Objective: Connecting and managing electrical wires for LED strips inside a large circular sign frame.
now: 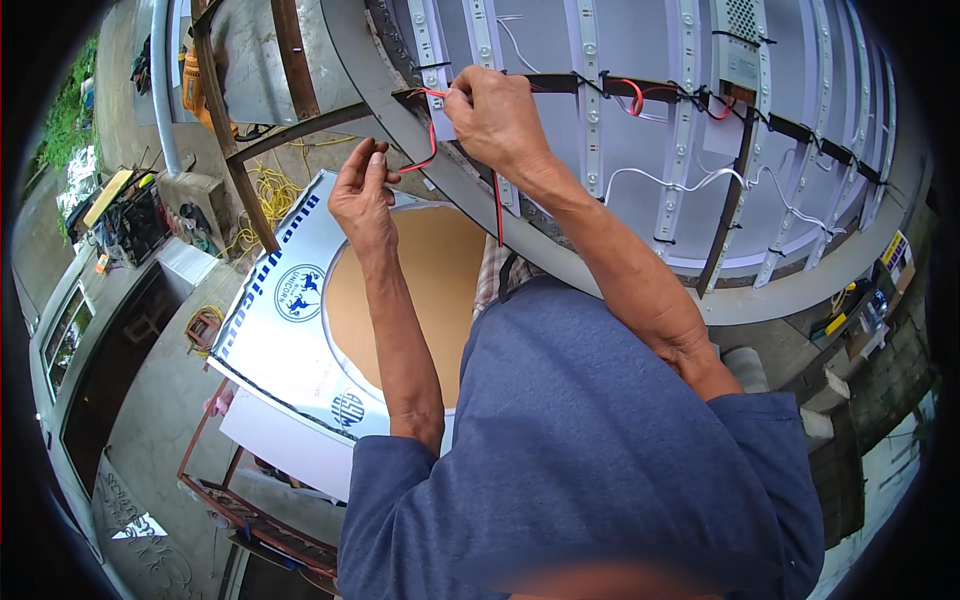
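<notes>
My right hand [495, 120] pinches a red-and-black wire [433, 138] at a dark crossbar [550, 83] on the rim of a large curved metal frame [530, 255]. Lower and to its left, my left hand [363, 195] has thumb and fingers closed on the lower part of that same wire, which loops between both hands. Inside the frame, white LED strips [590, 130] are tied to crossbars with black ties, with white wires [650, 182] running across and a perforated metal power supply [738, 50] at the top.
A white sheet [265, 355] with a round tan cutout [405, 300] lies below. Steel framing [240, 150], coiled yellow cord [275, 195], a concrete block [190, 205] and a vertical pipe [163, 90] are at left. Tools [845, 310] lie at right; a red metal rack [250, 510] is lower left.
</notes>
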`<action>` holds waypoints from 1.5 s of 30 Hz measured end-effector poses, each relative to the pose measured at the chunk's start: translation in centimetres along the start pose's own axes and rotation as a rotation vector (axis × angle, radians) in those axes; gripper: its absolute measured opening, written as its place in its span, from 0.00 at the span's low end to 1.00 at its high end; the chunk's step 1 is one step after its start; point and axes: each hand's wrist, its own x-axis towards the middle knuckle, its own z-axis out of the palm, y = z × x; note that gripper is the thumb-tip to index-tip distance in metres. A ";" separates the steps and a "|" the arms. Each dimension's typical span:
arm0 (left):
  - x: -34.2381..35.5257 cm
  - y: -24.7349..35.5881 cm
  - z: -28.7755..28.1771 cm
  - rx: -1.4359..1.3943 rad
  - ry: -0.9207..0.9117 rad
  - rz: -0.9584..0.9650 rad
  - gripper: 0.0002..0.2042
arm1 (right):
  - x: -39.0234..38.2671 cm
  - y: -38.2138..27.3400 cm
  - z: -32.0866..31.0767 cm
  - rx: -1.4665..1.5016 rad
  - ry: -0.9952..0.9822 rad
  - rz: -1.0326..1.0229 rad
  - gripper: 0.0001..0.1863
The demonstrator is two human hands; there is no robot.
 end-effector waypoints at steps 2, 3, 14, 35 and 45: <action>0.8 -0.4 0.3 0.050 -0.014 0.027 0.15 | 0.1 -0.1 0.9 -0.015 0.057 -0.020 0.12; 1.2 -0.6 0.5 0.061 -0.015 0.016 0.15 | 0.2 -0.1 1.2 -0.020 0.062 -0.005 0.12; 3.3 -1.6 1.4 0.081 -0.028 0.048 0.15 | -0.5 -0.1 4.2 0.000 0.229 -0.093 0.08; 4.4 -1.8 1.5 0.087 -0.143 0.009 0.14 | -0.4 -0.8 4.8 -0.061 0.160 -0.072 0.08; 6.0 -1.8 1.2 0.446 -0.144 0.391 0.12 | 0.4 -2.3 4.4 -0.238 0.026 -0.065 0.08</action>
